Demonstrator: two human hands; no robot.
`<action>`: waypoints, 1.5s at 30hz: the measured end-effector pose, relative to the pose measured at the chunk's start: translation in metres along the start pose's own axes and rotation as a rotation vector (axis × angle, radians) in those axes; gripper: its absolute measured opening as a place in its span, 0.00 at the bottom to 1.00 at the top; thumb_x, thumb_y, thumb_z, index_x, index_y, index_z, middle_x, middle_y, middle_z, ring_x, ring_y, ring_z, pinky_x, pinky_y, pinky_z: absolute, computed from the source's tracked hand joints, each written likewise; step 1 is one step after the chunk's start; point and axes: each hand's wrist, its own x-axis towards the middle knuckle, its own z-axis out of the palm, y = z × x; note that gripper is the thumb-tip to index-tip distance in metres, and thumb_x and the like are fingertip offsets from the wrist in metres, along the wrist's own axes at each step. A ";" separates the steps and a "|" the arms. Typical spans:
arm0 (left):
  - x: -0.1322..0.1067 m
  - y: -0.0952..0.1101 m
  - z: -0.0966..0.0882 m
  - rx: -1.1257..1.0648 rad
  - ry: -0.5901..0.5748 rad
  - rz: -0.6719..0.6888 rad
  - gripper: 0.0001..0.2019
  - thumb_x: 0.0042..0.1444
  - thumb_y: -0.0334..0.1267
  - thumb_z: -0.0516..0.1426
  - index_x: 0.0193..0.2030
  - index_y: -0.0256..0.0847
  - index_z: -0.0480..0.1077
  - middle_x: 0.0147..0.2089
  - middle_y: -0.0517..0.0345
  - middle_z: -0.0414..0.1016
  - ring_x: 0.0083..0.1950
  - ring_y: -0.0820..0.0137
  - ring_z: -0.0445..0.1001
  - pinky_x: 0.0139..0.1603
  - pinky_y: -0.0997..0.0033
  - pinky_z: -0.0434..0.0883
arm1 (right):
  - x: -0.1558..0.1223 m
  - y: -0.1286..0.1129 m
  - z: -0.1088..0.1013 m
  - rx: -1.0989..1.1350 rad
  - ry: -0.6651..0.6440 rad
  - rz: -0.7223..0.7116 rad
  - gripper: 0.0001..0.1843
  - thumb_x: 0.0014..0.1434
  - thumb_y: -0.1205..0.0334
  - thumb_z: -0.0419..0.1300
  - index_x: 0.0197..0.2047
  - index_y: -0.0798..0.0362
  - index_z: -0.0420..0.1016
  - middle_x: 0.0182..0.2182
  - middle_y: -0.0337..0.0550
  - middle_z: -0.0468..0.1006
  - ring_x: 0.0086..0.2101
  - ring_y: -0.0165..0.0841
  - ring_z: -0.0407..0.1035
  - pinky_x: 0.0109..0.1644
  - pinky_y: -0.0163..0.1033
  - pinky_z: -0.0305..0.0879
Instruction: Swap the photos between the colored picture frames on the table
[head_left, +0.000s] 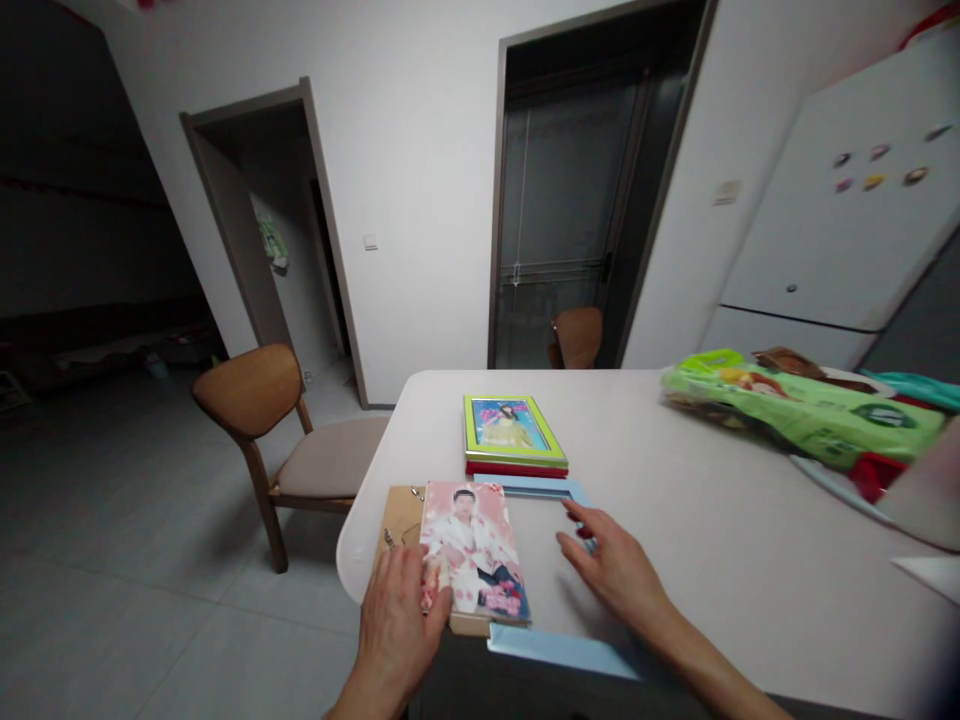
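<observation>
L hand [396, 622] lies flat, palm down, on the near-left corner of a photo print [474, 548], fingers loose and spread, thumb on the print's near edge; nothing clamped as far as can be seen. The print sits tilted on a brown backing board [400, 515] w/ small metal clips, which pokes out on the left and near sides. Both lie on the left part of a light-blue picture frame [559, 652], flat at the near-left end of the white table [675, 470], its near edge at the table's lip. R hand [611, 565] is open, well apart from the L, fingertips [581, 520] touching the frame's right rail at the inner edge. Just beyond the blue frame: a green frame [510, 428] w/ a picture in it, stacked on a red frame [517, 468]. Far right on the table, a green plastic pkg [802, 412] among other stuff, too blurred to name. Wooden chair [264, 400] stands left of the table; white fridge [832, 230] w/ magnets at far right.
</observation>
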 end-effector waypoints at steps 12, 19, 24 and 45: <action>0.021 0.044 0.021 -0.486 0.119 0.176 0.22 0.48 0.28 0.47 0.53 0.35 0.59 0.55 0.48 0.60 0.57 0.64 0.55 0.57 0.59 0.52 | 0.000 -0.084 0.007 1.061 -0.323 0.197 0.24 0.47 0.56 0.54 0.48 0.56 0.63 0.23 0.36 0.69 0.20 0.22 0.61 0.20 0.28 0.56; 0.028 0.075 0.021 -1.326 0.138 -0.308 0.20 0.51 0.43 0.50 0.46 0.31 0.64 0.43 0.46 0.72 0.46 0.61 0.69 0.46 0.64 0.66 | -0.010 -0.061 0.006 1.135 -0.249 0.453 0.25 0.49 0.57 0.50 0.51 0.55 0.57 0.36 0.45 0.74 0.32 0.30 0.69 0.31 0.34 0.64; 0.028 0.064 0.038 -1.304 0.071 -0.276 0.25 0.46 0.37 0.53 0.52 0.31 0.56 0.51 0.43 0.65 0.50 0.64 0.65 0.50 0.66 0.62 | -0.004 -0.028 -0.016 1.065 -0.185 0.462 0.28 0.46 0.65 0.49 0.53 0.55 0.55 0.29 0.44 0.77 0.26 0.34 0.71 0.27 0.36 0.65; 0.010 0.069 0.032 -0.182 -0.328 0.222 0.20 0.47 0.32 0.50 0.49 0.36 0.62 0.54 0.45 0.62 0.56 0.58 0.57 0.56 0.50 0.50 | 0.006 0.000 -0.006 -0.465 -0.130 0.121 0.17 0.51 0.56 0.47 0.37 0.56 0.69 0.33 0.50 0.72 0.31 0.36 0.67 0.31 0.37 0.56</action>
